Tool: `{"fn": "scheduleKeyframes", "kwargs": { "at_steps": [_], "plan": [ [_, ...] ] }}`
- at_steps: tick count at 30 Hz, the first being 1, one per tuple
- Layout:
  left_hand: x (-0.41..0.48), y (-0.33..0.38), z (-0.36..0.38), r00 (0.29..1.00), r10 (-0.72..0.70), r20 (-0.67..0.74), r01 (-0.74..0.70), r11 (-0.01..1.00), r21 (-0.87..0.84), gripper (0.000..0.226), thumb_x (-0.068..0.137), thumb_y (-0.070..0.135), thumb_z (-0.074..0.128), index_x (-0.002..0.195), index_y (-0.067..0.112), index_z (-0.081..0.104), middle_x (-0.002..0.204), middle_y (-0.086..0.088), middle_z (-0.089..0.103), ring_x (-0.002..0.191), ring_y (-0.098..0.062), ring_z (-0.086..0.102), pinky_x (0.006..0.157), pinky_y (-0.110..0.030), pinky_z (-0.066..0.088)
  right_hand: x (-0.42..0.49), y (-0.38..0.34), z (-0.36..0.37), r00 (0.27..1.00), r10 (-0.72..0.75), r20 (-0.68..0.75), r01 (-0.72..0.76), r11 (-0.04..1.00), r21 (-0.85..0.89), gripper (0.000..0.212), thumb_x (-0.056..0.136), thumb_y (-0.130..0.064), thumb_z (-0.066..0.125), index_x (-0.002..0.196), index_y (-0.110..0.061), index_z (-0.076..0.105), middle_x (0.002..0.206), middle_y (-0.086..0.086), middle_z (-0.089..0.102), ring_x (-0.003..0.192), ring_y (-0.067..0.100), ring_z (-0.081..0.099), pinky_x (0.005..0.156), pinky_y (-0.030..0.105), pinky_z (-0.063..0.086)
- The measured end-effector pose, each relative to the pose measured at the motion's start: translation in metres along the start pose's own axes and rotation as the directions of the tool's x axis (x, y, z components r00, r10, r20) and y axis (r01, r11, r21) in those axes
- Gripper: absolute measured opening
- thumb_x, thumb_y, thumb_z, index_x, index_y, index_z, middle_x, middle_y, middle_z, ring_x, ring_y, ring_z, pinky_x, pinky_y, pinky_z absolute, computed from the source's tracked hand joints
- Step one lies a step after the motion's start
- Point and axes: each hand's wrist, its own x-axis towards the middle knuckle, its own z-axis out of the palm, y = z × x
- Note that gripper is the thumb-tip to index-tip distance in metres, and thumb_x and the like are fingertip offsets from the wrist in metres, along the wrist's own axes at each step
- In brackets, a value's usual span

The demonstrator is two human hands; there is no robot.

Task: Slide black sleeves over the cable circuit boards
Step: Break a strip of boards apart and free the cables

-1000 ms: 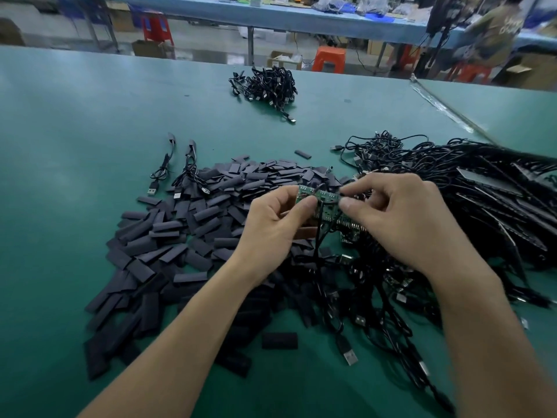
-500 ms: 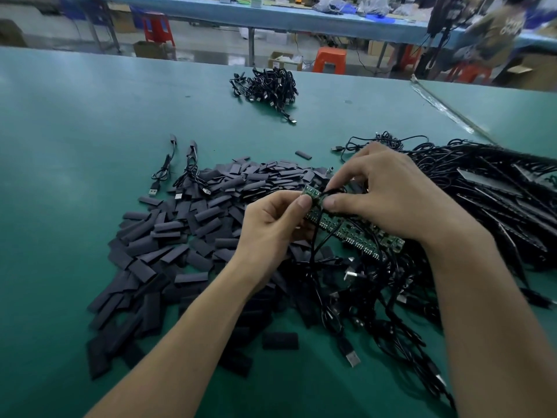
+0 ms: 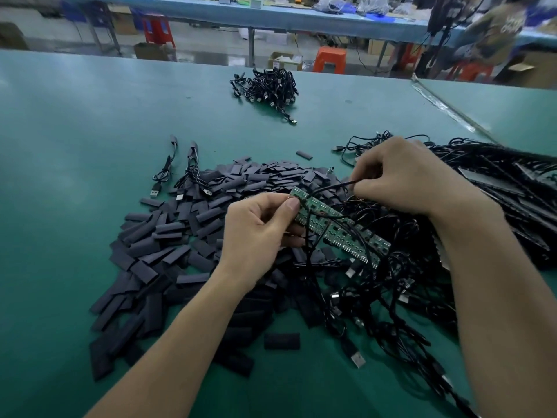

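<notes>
Right hand [image 3: 413, 176] with cable [image 3: 336, 187], away from boards [image 3: 331, 226]

A green tabletop [image 3: 75, 146] fills the near view. A clear plastic strip [image 3: 446, 108] runs along its right seam, where a second green surface [image 3: 518, 113] adjoins. Beyond the far edge, an orange stool [image 3: 330, 59], a red stool [image 3: 158, 30] and cardboard boxes [image 3: 286, 60] stand on the grey floor [image 3: 205, 40]. A long blue table [image 3: 301, 21] behind them carries plastic bags [image 3: 370, 3]. A blurred person [image 3: 494, 31] is at its right end.

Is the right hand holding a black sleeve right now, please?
No, the right hand pinches a thin black cable leading toward the green circuit board strip.
</notes>
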Motion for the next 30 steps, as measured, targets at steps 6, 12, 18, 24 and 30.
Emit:
{"fn": "scheduleKeyframes", "kwargs": {
  "at_steps": [6, 12, 18, 24, 30],
  "plan": [
    [0.000, 0.001, -0.001, 0.995, -0.028, -0.097, 0.038, 0.994, 0.101, 0.010, 0.094, 0.012, 0.068, 0.086, 0.015, 0.073, 0.066, -0.002, 0.072, 0.061, -0.020, 0.073, 0.057, -0.030, 0.061, -0.002, -0.011, -0.009, 0.992, 0.083, -0.099, -0.098, 0.983, -0.153, 0.031, 0.075, -0.052, 0.078, 0.066, -0.023, 0.072, 0.061, -0.008, 0.058, 0.070, 0.016, 0.055, 0.066, 0.031, 0.039],
    [0.003, 0.000, 0.015, 0.971, -0.081, -0.223, 0.089, 0.996, 0.027, 0.010, 0.094, 0.013, 0.068, 0.088, 0.008, 0.075, 0.067, -0.005, 0.074, 0.060, -0.017, 0.073, 0.059, -0.028, 0.060, -0.038, -0.067, -0.047, 0.994, -0.113, 0.007, 0.110, 0.977, 0.184, 0.044, 0.066, -0.072, 0.068, 0.079, -0.030, 0.069, 0.064, -0.011, 0.070, 0.055, 0.000, 0.064, 0.053, 0.027, 0.045],
    [0.005, -0.003, 0.021, 0.958, -0.218, -0.187, 0.195, 0.972, -0.131, 0.015, 0.096, 0.014, 0.067, 0.086, 0.004, 0.073, 0.055, 0.004, 0.065, 0.050, -0.008, 0.062, 0.047, -0.022, 0.051, -0.064, -0.072, 0.003, 0.879, -0.127, 0.459, 0.152, 0.988, -0.018, 0.019, 0.095, -0.031, 0.060, 0.103, -0.041, 0.073, 0.074, -0.019, 0.069, 0.066, -0.002, 0.064, 0.062, 0.008, 0.049],
    [0.007, -0.012, 0.015, 0.972, -0.228, -0.058, 0.212, 0.956, -0.200, 0.021, 0.093, 0.016, 0.069, 0.076, 0.024, 0.078, 0.073, -0.003, 0.072, 0.069, -0.020, 0.071, 0.067, -0.034, 0.061, -0.040, -0.042, 0.030, 0.970, -0.003, -0.244, 0.021, 0.997, 0.071, 0.013, 0.094, -0.027, 0.063, 0.102, -0.034, 0.071, 0.078, -0.013, 0.060, 0.069, 0.001, 0.056, 0.068, 0.025, 0.046],
    [0.007, -0.017, 0.016, 0.985, -0.170, 0.017, 0.170, 0.961, -0.216, 0.011, 0.090, 0.022, 0.072, 0.088, 0.030, 0.079, 0.081, -0.005, 0.073, 0.076, -0.024, 0.071, 0.073, -0.041, 0.062, -0.010, -0.031, 0.041, 0.999, 0.035, -0.036, -0.033, 0.998, 0.061, 0.018, 0.091, -0.039, 0.065, 0.102, -0.027, 0.074, 0.093, -0.007, 0.071, 0.093, 0.015, 0.064, 0.088, 0.043, 0.053]
  ]
}}
